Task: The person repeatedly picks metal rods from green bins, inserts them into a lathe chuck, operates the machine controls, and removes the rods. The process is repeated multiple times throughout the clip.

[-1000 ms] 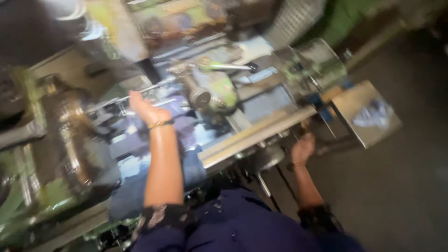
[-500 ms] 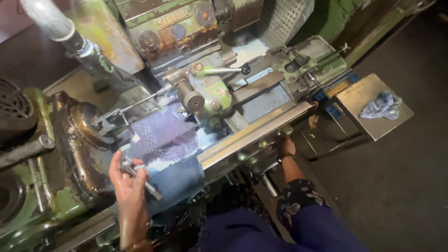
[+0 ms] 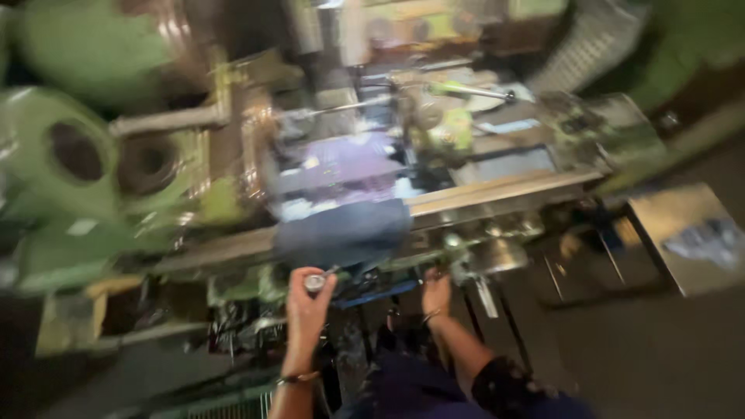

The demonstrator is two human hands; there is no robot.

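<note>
We see our left hand (image 3: 308,301) with a thin dark band at its wrist and a bare forearm; our right hand (image 3: 436,292) also wears a wristband, above a dark, pale-speckled sleeve. Dark blue clothing covers our torso.

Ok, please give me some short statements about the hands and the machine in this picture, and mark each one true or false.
1. The left hand holds a small round metal part. True.
2. The right hand rests flat on the metal tray. False: it is at the front of the green machine, away from the tray.
3. A dark blue cloth hangs over the machine's front rail. True.
4. Both hands wear thick gloves. False: they are bare.
</note>
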